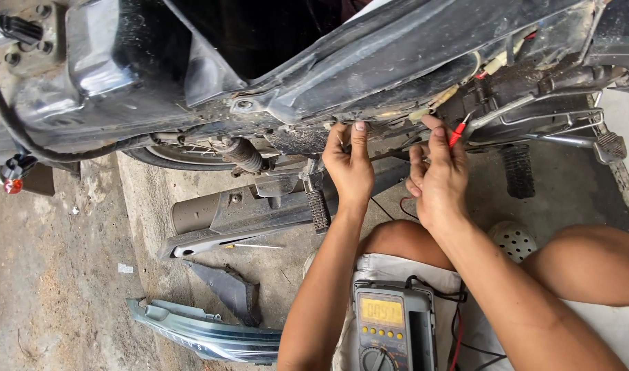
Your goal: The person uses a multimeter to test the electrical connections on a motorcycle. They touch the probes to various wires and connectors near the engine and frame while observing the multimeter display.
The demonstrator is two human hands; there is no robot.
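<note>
My left hand (349,165) reaches up under a dirty black motorcycle body (342,62), its fingers pinched on something thin at the underside; what it pinches is hidden. Just to the right, my right hand (438,178) holds a red meter probe (456,132) with its tip pointed up toward the wiring there. A thin red lead (405,206) hangs below the hands. A grey multimeter (391,330) with a lit yellow display rests on my lap, its red and black leads running off to the right.
A grey exhaust and swingarm (245,213) with a ribbed footpeg (319,206) lie low left of my hands. A removed panel (204,333) and a dark plastic piece (228,288) lie on the concrete floor. A chrome rack (568,130) sticks out on the right.
</note>
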